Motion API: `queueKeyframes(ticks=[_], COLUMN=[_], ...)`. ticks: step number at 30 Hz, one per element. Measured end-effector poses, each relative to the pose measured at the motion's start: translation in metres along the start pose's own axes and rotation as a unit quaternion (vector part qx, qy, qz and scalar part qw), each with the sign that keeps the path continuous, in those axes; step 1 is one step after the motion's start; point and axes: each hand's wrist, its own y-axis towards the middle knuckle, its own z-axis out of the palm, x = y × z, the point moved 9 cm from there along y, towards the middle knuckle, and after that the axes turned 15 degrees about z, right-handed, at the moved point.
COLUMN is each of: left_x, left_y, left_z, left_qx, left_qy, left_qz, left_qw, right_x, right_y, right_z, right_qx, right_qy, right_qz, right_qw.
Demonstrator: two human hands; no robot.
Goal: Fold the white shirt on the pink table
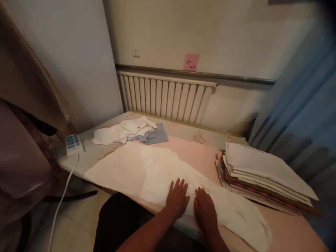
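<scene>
A long white garment (157, 168) lies spread across the table from the left to the lower right; its exact kind I cannot make out. My left hand (177, 198) rests flat on its near part, fingers stretched out and slightly apart. Beside it, my right hand (205, 208) also lies flat on the white cloth, fingers extended close together. Neither hand grips the fabric. Light wrinkles show in the cloth around both hands.
A tall stack of folded cloths (262, 171) stands at the right. Toward the back left lie a crumpled white garment (123, 131) and a folded blue garment (157, 134). A power strip (73, 144) with a white cord sits on the left corner. A radiator (165, 94) lines the wall.
</scene>
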Motion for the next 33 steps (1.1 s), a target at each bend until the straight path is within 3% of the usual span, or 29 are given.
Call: queueKeyframes(ticks=[4,16,19,22,28,30,33], left_x=[0.006,0.085,0.097,0.09,0.028,0.023,0.036], left_y=[-0.009,-0.054,-0.057,-0.052,-0.034,-0.037,-0.047], left_z=[-0.008,-0.037,-0.041,-0.04,-0.025,-0.024,-0.028], left_qx=[-0.004,0.015,0.029,0.033,0.013,0.007,0.005], left_qy=[0.005,0.06,0.058,0.059,0.04,0.04,0.05], left_qz=[0.012,-0.04,-0.085,-0.131,-0.049,-0.03,-0.022], left_qw=[1.0,0.997,0.994,0.989,0.998,0.999,0.999], right_x=[0.0,0.002,0.002,0.003,0.005,0.006,0.004], right_y=[0.001,0.0,0.0,0.0,0.001,0.001,0.001], right_z=[-0.001,-0.004,-0.003,-0.002,-0.007,-0.008,-0.007], right_qx=[0.011,0.007,0.006,0.004,0.0,0.001,0.004], right_qy=[0.007,0.015,0.003,-0.001,0.004,0.006,0.007], right_qz=[0.009,0.014,0.007,0.003,0.004,0.003,0.005], right_qw=[1.0,1.0,1.0,1.0,1.0,1.0,1.0])
